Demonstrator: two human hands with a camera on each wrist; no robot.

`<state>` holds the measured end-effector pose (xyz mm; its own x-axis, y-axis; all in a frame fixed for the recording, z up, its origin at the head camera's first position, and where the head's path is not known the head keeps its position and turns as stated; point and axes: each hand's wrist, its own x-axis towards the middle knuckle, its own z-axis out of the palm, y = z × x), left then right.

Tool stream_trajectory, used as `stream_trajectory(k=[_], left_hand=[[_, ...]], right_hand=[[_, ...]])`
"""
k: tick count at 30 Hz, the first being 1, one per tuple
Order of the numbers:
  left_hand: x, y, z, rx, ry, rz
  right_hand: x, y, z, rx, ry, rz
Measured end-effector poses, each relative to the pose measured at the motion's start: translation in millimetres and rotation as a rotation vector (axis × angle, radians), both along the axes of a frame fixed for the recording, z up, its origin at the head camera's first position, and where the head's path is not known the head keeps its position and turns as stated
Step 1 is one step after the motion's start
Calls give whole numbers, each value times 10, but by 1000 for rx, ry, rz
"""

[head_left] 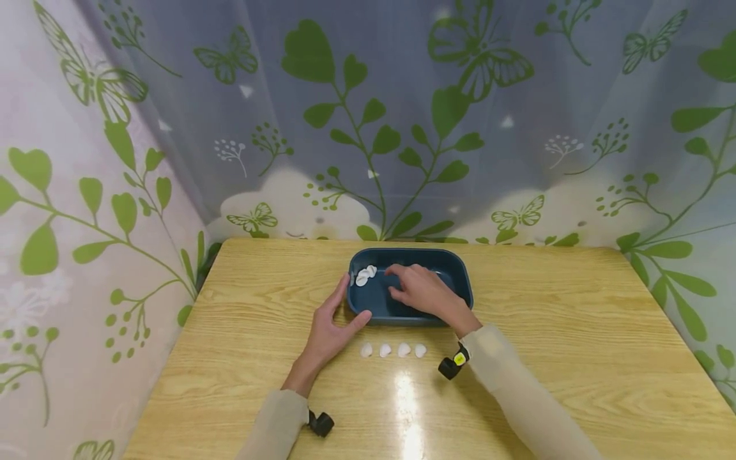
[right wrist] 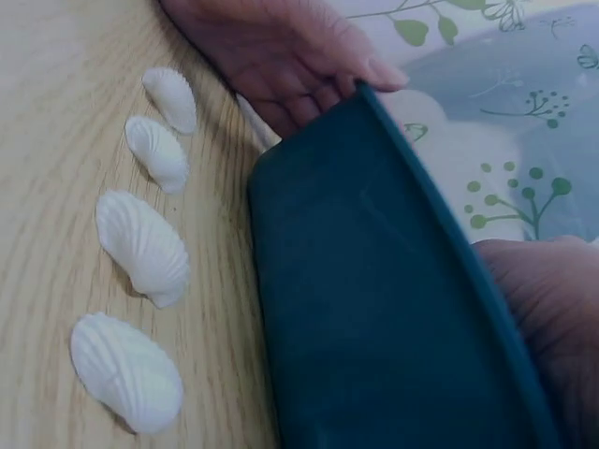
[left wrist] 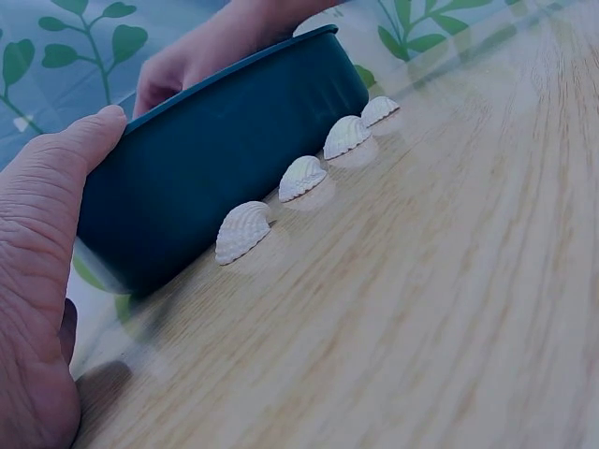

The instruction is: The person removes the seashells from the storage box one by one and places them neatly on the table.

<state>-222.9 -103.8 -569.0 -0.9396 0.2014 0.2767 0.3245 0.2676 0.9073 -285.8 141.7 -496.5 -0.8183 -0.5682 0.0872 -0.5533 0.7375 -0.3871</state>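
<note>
A dark blue plastic bin stands on the wooden table. My left hand holds its near left corner, thumb at the front rim and fingers along the left side. Inside the bin, a few white seashells lie grouped at the left end. My right hand reaches over the front rim into the bin, with thumb and index finger apart and nothing seen between them. The bin's wall hides its fingertips in both wrist views. In front of the bin, several ribbed white seashells form a row.
The wooden table extends to both sides of the bin and toward me. Behind it hangs a curtain printed with leaves and butterflies, and a similar cloth hangs at the left. The row of shells sits close to the bin's front wall.
</note>
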Motion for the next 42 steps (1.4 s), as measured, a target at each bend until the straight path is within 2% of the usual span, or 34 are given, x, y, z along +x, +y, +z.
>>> stream_trajectory(k=[18, 25, 33, 42], left_hand=[[3, -5, -1, -6, -17, 8], [8, -9, -2, -6, -16, 4], [13, -14, 7, 3, -16, -6], [4, -8, 15, -4, -19, -4]], right_hand=[[-268, -184, -125, 70, -69, -1], [-308, -239, -140, 107, -116, 1], [-319, -285, -151, 139, -99, 8], [-323, -309, -159, 112, -102, 27]])
